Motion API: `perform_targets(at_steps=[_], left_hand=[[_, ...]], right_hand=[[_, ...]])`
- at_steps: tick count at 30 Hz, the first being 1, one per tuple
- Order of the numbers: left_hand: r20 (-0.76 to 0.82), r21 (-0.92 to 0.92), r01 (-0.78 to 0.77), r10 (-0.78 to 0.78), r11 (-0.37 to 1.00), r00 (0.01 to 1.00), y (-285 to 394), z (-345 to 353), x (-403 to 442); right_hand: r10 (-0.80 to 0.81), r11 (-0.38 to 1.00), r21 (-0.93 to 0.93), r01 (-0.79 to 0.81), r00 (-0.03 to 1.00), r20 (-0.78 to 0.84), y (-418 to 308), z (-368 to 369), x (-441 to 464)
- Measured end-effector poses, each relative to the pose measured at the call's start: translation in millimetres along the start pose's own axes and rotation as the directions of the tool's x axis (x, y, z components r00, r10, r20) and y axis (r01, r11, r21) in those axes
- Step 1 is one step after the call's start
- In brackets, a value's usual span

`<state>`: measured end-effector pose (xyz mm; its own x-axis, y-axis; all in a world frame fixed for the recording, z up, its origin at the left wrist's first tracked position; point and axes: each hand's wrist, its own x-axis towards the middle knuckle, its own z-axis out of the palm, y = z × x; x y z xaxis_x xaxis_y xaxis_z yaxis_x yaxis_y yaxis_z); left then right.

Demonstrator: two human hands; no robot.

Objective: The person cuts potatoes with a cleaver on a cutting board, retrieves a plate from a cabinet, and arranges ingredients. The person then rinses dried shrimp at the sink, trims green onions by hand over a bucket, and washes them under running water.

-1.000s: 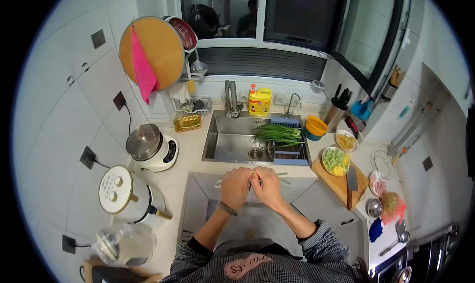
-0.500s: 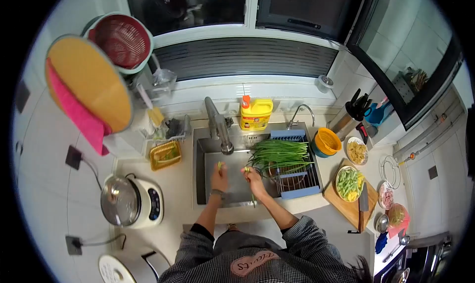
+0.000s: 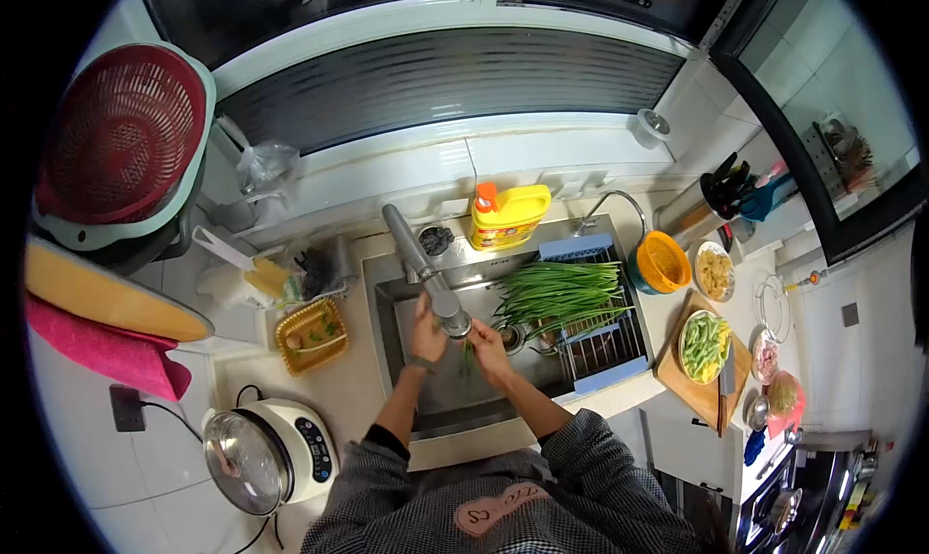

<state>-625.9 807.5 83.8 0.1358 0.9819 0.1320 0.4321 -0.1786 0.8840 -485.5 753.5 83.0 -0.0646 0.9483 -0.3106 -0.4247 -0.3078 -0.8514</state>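
Under the faucet, my two hands are close together over the metal sink. My left hand is on the left of the spout with its fingers curled; the spout partly covers the fingertips, so what they hold is hidden. On the other side, my right hand pinches a thin garlic chive that hangs down from the fingers. A large bunch of garlic chives lies to the right, on the drying rack set across the sink.
Behind the sink stands a yellow detergent jug. On the right are an orange colander and a cutting board bearing a bowl of cut vegetables and a knife. A yellow basket and a cooker stand left.
My hands have come closer together and up beneath the faucet head. The camera view has shifted, so the counter and sink appear larger and turned.
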Motion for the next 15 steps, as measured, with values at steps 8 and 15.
perform_targets(at_steps=[8,15], left_hand=[[0.240,-0.063,0.570,-0.542,0.819,0.806,25.9,-0.6,-23.0],[-0.088,-0.379,0.132,-0.177,0.916,0.980,-20.0,5.2,44.2]], right_hand=[[-0.135,0.985,-0.107,0.135,0.991,0.004,-9.9,26.7,4.6],[-0.035,0.980,-0.195,0.027,0.999,-0.039,-10.6,12.2,7.5]])
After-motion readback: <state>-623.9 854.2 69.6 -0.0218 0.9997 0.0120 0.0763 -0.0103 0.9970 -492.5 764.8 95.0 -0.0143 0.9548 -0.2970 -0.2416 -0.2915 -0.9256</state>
